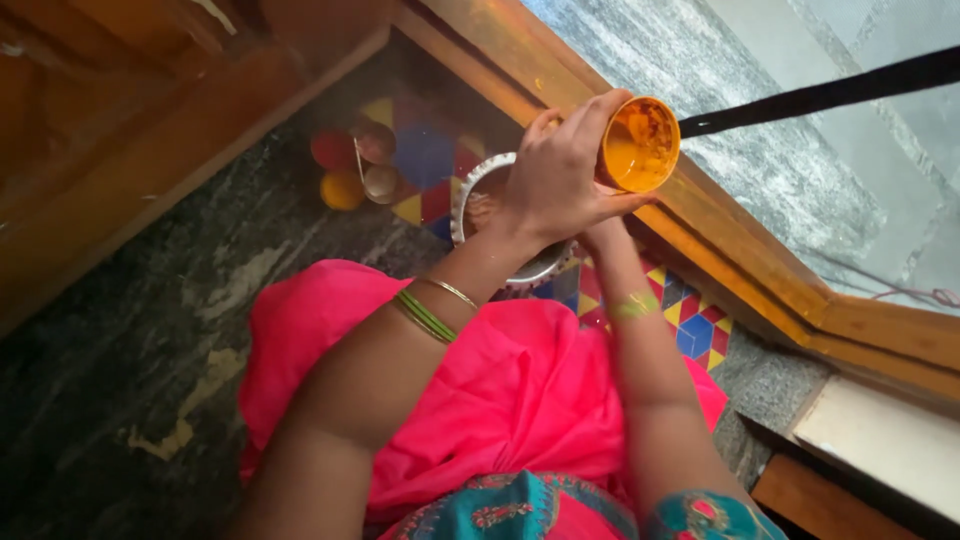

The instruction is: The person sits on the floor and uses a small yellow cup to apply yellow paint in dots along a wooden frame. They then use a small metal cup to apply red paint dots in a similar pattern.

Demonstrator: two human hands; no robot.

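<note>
Above steel bowl (470, 200), left hand (555, 180) gripping tilted orange cup (640, 145)

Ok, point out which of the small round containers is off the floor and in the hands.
The orange cup, tipped with its open mouth showing, gripped by the left hand. The red, orange and metal ones sit on the patterned floor.

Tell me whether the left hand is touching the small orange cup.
Touching. The head view shows the left hand wrapped around the side of the orange cup, fingers over its rim edge, holding it tilted above the white bowl.
</note>
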